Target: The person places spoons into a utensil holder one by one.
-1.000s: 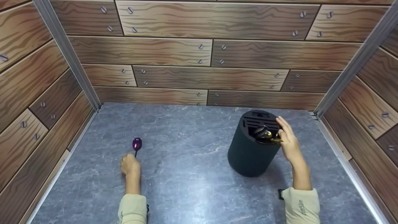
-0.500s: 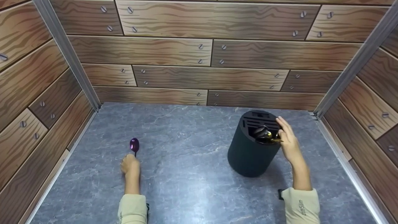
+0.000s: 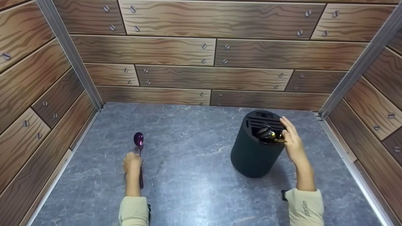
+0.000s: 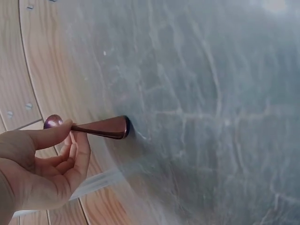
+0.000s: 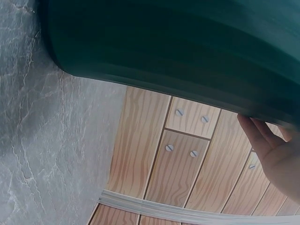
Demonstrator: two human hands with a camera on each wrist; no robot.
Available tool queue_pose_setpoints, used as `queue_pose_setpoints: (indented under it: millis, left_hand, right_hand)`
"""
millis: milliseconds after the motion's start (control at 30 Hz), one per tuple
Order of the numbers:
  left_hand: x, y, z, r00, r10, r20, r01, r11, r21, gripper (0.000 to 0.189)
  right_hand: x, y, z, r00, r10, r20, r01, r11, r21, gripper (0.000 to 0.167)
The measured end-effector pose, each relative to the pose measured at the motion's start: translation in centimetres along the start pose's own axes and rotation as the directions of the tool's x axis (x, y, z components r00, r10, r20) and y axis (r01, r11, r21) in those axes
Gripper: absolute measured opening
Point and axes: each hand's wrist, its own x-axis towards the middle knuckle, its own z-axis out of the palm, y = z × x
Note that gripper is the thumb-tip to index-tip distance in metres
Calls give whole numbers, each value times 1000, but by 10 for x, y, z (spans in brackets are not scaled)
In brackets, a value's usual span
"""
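Observation:
My left hand (image 3: 132, 163) pinches a shiny purple spoon (image 3: 138, 138) by its slim handle. Its bowl points away from me, and the handle end shows beside my wrist. The left wrist view has thumb and fingertips on the spoon (image 4: 105, 127), whose wide handle end is at or just above the table; contact is unclear. To the right stands a dark green cylindrical utensil holder (image 3: 256, 157) with a slotted black top. Several dark and gold utensils (image 3: 266, 133) sit in its larger opening. Fairly straight fingers of my right hand (image 3: 293, 142) touch the holder's right side near the rim.
The grey marbled tabletop (image 3: 188, 141) lies between spoon and holder. Wood-patterned panels (image 3: 176, 51) enclose it at the back and both sides. Metal posts (image 3: 358, 58) stand in the back corners, and metal strips edge the table's sides.
The spoon has turned in my left hand: its bowl is slightly farther up and right, and the handle end now shows beside the wrist. My right hand and the holder stay put.

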Motion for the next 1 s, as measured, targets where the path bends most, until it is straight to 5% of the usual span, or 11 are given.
queue_pose_setpoints:
  millis: [267,1000]
  left_hand:
    - [-5,12,1,999,-51,-9,51,997,-50,23]
    - [-18,38,8,987,107,-122,-125,981,-150,15]
  right_hand:
    - [0,-1,0,1000,15,4,-15,1000,21,40]
    - [0,1,0,1000,18,5,-18,1000,17,40]
